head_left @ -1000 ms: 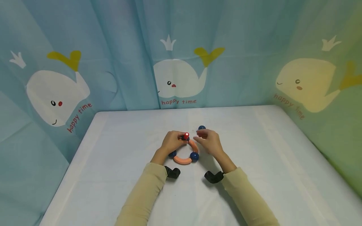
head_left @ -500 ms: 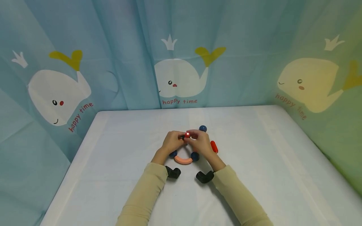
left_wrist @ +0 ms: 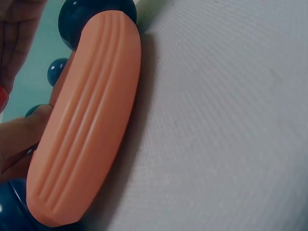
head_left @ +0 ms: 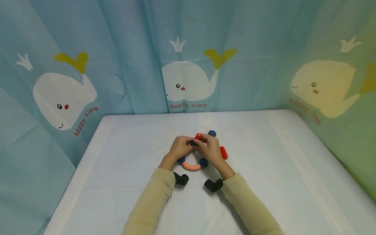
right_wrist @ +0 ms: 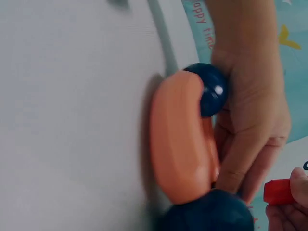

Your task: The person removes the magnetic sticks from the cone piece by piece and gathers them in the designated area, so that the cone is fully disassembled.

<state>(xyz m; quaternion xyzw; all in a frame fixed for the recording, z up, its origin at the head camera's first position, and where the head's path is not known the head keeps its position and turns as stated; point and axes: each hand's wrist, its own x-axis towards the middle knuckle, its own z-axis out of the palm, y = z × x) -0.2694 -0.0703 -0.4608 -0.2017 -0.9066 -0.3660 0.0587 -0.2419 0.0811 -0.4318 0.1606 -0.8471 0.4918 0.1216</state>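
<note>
Coral curved rods [head_left: 191, 166] and dark blue balls [head_left: 204, 162] form a ring on the table. At its far side my left hand [head_left: 180, 147] holds a dark ball [head_left: 194, 143], partly hidden by the fingers. My right hand [head_left: 210, 148] pinches a short red rod [head_left: 198, 136] just above that ball. In the right wrist view, the end of the red rod [right_wrist: 278, 192] sticks out from thumb and fingers, apart from the left hand [right_wrist: 255, 110]. Up close in the left wrist view lies a grooved coral rod [left_wrist: 86, 120] between two blue balls.
Another red rod [head_left: 224, 152] lies on the white table [head_left: 264, 169], right of my right hand. A loose blue ball [head_left: 212, 133] sits beyond that hand. Behind the table hangs a blue curtain [head_left: 252, 81] printed with whales.
My right hand has come left and taken hold of the red rod above the ring. That rod has shifted up and right. The left hand stays at the ball.
</note>
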